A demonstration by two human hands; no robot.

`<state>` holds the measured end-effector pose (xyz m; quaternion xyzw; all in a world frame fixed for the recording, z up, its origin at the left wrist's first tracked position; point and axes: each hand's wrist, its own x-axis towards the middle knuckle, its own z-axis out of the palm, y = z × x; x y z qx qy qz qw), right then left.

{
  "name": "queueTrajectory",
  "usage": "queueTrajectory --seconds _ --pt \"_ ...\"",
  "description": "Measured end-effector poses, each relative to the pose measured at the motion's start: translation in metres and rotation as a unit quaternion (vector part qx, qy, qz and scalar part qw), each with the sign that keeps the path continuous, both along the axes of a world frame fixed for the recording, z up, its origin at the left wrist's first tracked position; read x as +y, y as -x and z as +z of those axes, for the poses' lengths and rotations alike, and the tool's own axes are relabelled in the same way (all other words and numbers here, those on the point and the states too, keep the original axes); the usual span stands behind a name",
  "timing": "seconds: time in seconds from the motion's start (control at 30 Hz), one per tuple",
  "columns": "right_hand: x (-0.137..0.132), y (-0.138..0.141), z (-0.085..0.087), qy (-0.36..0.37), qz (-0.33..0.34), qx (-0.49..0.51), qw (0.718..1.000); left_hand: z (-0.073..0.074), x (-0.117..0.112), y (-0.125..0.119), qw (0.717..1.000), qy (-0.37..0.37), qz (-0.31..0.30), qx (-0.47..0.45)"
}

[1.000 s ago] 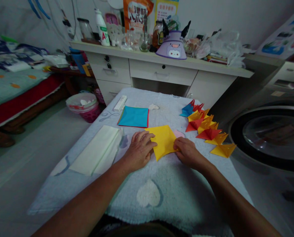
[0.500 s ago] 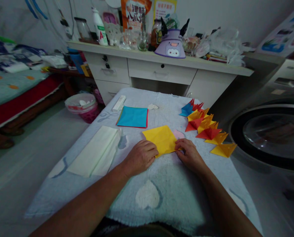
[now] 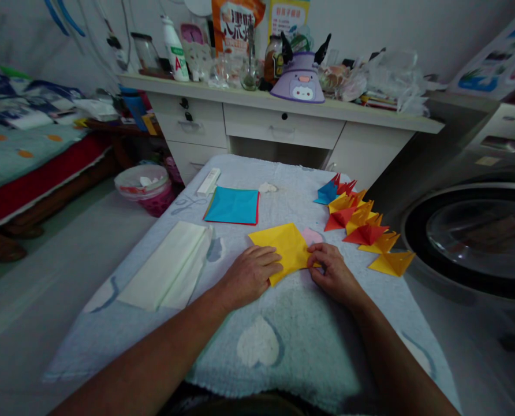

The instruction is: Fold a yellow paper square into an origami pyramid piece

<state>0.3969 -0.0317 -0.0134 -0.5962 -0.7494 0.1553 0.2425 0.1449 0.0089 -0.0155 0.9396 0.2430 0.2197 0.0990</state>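
A sheet of yellow origami paper (image 3: 290,247) with crease lines lies between my hands on the cloth-covered table (image 3: 188,346). My left hand (image 3: 251,274) grips its left side, fingers over the top and the thumb mostly hidden near the lower edge. At the opposite corner, my right hand (image 3: 330,267) pinches the paper between thumb and fingertips. A small pink piece (image 3: 313,236) shows just behind the sheet. Several folded paper cranes (image 3: 365,232) in red, yellow, orange and blue stand in a row to the right. Farther back on the left is a stack of square paper (image 3: 232,205), blue on top.
Folded whitish paper or cloth (image 3: 166,266) lies left of my hands. Behind it are a narrow white box (image 3: 208,182) and a crumpled scrap (image 3: 268,187). A white desk (image 3: 283,118) borders the table's far side; a washing machine (image 3: 469,173) stands right, a pink bin (image 3: 147,188) left.
My left hand has slid slightly right over the yellow paper, and its fingers reach farther across. The paper's lower corner has come a little toward me. My right hand stays nearly in place.
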Motion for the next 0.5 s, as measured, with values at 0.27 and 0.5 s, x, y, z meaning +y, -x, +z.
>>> queueTrajectory --seconds 0.27,0.5 --pt "-0.002 -0.001 -0.001 -0.009 0.037 -0.014 0.999 0.003 -0.006 -0.002 0.997 -0.07 -0.002 0.023" --pt "-0.002 -0.005 -0.006 -0.008 0.045 -0.018 0.999 0.005 -0.009 -0.001 0.998 -0.019 0.001 0.066"
